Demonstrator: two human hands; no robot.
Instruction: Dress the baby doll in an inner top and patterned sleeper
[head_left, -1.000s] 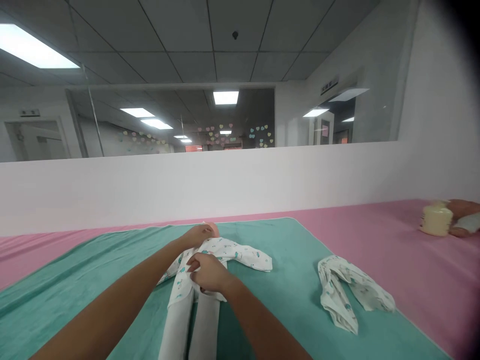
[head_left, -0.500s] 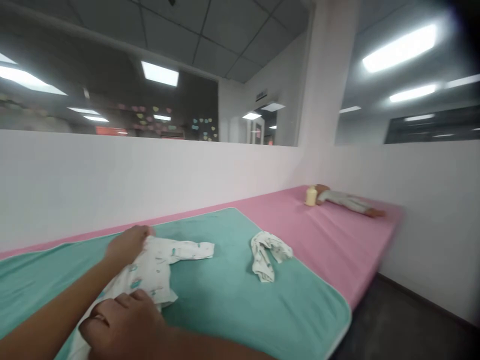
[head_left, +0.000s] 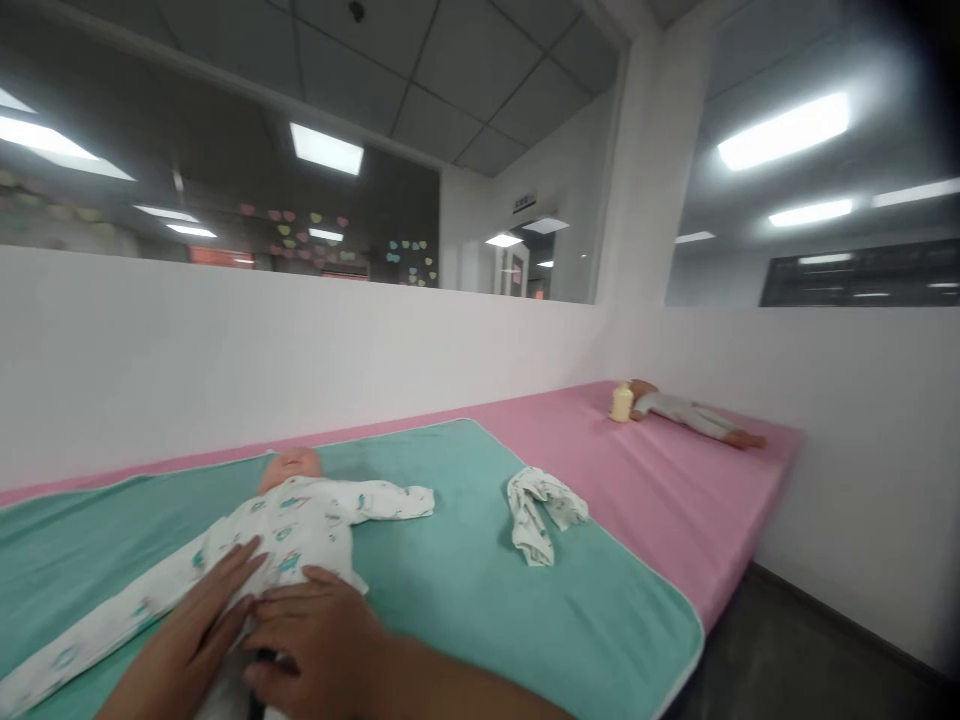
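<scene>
A baby doll [head_left: 294, 464] lies on its back on a teal mat [head_left: 450, 610], its sleeves spread to either side. It wears a white baby shirt [head_left: 289, 510] printed with small teal figures. My left hand [head_left: 199, 625] rests flat on the shirt's front, fingers stretched out and open. Close beside it, my right hand [head_left: 322, 630] lies over the lower front with loosely bent fingers, a gap showing between thumb and forefinger. The doll's lower body is hidden by my hands and the frame's edge.
Crumpled printed baby trousers [head_left: 536, 505] lie on the mat's right part. Beyond, on the pink bed cover [head_left: 600, 450], are a pale yellow bottle [head_left: 621, 402] and another doll [head_left: 690, 412]. A white wall [head_left: 300, 350] with windows borders the bed.
My left hand has moved from the doll's head down to the shirt's front, uncovering the head. My right hand has unfolded from a fist and shifted slightly right.
</scene>
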